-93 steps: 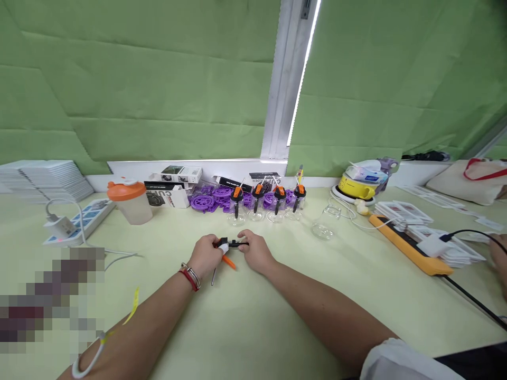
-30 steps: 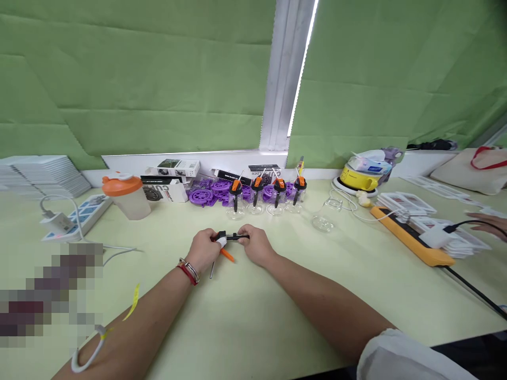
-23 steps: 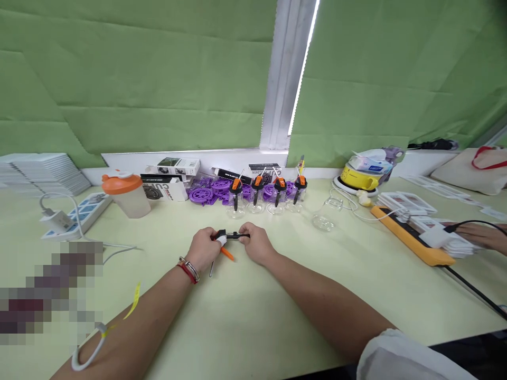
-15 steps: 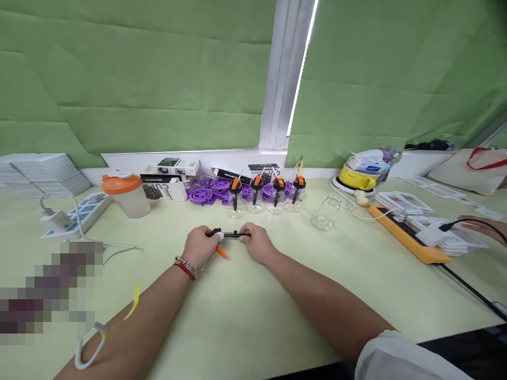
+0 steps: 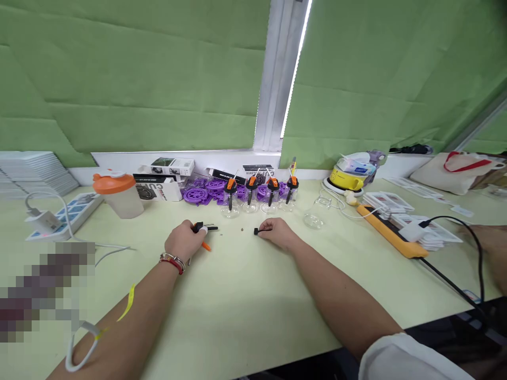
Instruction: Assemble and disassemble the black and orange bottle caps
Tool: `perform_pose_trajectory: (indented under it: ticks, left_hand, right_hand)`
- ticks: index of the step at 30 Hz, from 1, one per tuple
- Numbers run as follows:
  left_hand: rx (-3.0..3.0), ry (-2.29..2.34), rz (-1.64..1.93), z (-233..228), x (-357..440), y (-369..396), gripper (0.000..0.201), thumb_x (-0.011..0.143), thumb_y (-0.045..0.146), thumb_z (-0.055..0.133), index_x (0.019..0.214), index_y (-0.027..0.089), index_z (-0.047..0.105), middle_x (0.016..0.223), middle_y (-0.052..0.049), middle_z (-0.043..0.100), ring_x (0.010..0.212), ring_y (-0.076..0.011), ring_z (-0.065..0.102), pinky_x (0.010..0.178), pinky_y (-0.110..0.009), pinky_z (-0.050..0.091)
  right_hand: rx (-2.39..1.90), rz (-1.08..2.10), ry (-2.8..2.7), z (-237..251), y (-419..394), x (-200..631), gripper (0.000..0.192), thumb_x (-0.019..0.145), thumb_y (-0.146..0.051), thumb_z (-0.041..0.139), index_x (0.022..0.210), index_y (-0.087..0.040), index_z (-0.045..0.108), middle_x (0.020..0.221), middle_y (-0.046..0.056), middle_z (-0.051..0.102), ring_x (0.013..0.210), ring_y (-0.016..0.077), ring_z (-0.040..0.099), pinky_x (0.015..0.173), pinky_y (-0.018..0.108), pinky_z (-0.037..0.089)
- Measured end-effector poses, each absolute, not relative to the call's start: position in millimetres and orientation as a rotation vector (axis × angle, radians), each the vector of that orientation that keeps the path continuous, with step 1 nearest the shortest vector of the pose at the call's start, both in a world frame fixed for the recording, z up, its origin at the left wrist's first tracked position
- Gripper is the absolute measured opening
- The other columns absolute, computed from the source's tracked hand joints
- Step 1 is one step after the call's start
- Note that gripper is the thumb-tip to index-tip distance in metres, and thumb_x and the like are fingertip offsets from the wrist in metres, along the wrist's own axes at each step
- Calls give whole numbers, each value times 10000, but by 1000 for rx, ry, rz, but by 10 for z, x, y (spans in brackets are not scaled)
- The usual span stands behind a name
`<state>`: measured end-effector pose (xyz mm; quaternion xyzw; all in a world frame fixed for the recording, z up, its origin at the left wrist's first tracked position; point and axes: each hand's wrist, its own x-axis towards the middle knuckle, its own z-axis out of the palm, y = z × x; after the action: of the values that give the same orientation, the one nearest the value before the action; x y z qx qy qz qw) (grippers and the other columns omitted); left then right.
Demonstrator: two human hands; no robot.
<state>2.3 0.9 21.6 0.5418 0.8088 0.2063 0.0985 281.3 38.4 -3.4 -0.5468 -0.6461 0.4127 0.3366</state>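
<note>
The small black rod (image 5: 209,228) sticks out rightward from the left hand (image 5: 183,241), which is curled shut around a black, white and orange pump piece (image 5: 200,232) low on the pale green worktop (image 5: 245,306); an orange tip (image 5: 206,246) pokes out below the fingers. To the right of that rod, across a bare gap with a tiny dark speck (image 5: 242,229) in it, lies a short black tube piece (image 5: 262,230), pinched at its right end by the right hand (image 5: 277,233), whose fingers are pressed together on it and whose heel rests on the worktop. The two hands are well apart, each with its own part.

Behind the rod, toward the window, stands a row of four small glass bottles with orange pump tops (image 5: 260,195), and behind these a heap of purple plastic wheels (image 5: 206,192). Right of the row lies an uncapped clear glass bottle (image 5: 315,216). Left of the rod and farther back stands a shaker cup with an orange lid (image 5: 118,195), with printed cardboard boxes (image 5: 162,186) just beside it. Far left of the rod a white power strip (image 5: 59,217) carries a plugged charger. Far right of the rod an orange power strip (image 5: 390,237) lies near stacked cards (image 5: 396,206), with a yellow appliance (image 5: 348,179) behind. Another person's hand (image 5: 489,243) rests at the right edge.
</note>
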Motion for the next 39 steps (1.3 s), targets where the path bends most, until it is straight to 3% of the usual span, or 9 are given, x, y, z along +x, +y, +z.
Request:
perform_pose_trajectory:
  ticks: [5, 17, 23, 26, 29, 32, 39]
  left_hand:
    - [1639, 2382, 533, 245, 36, -4, 314, 711, 507, 508, 818, 216, 555, 802, -90, 659, 728, -270, 608, 506, -296, 347]
    - [1770, 2393, 520, 215, 139, -27, 502, 713, 462, 510, 1134, 190, 478, 1108, -127, 611, 945, -307, 598, 605, -346, 450]
    - [2183, 2404, 678, 228, 231, -74, 516, 699, 399, 547, 1133, 122, 506, 1146, -174, 558, 1103, -352, 481, 878, -458, 425]
    - [2548, 2102, 751, 228, 468, -182, 434, 760, 358, 528, 1124, 122, 532, 1223, -186, 512, 1167, -346, 429, 985, -490, 343]
    - [2831, 1505, 632, 160, 752, -278, 319, 833, 259, 465, 1126, 170, 552, 1319, -156, 460, 1240, -300, 386, 1021, -464, 321]
    - [2851, 1243, 497, 61, 934, -296, 307, 868, 251, 437, 1149, 206, 551, 1406, -139, 390, 1288, -307, 344, 1015, -487, 321]
    - [2790, 1143, 417, 27, 900, -245, 324, 905, 231, 376, 1183, 197, 539, 1210, -120, 549, 1158, -253, 475, 961, -430, 383]
  right_hand:
    - [-1478, 1100, -1751, 63, 431, 2950, 129, 602, -195, 695, 714, -145, 653, 670, 20, 648, 579, 115, 541, 520, 209, 394]
    - [-1523, 1149, -1903, 130, 453, 3131, 106, 610, -197, 690, 698, -154, 649, 640, 11, 640, 571, 117, 545, 512, 211, 410]
    - [-1514, 1108, -1950, 102, 463, 3114, 101, 645, -235, 683, 709, -162, 655, 667, 0, 634, 593, 111, 531, 532, 214, 405]
    - [-1523, 1086, -1950, 97, 447, 3080, 91, 645, -226, 683, 707, -164, 657, 661, -2, 631, 590, 111, 523, 531, 218, 396]
    - [-1514, 1063, -1968, 84, 444, 3056, 73, 648, -204, 673, 702, -158, 656, 640, -4, 623, 578, 112, 511, 525, 221, 386]
    - [-1433, 1058, -2006, 53, 465, 3050, 62, 652, -179, 662, 708, -155, 661, 664, 1, 636, 609, 118, 530, 561, 226, 403]
    - [-1377, 968, -2043, -28, 570, 3083, 75, 647, -155, 676, 722, -161, 681, 714, 8, 660, 676, 134, 560, 646, 249, 428]
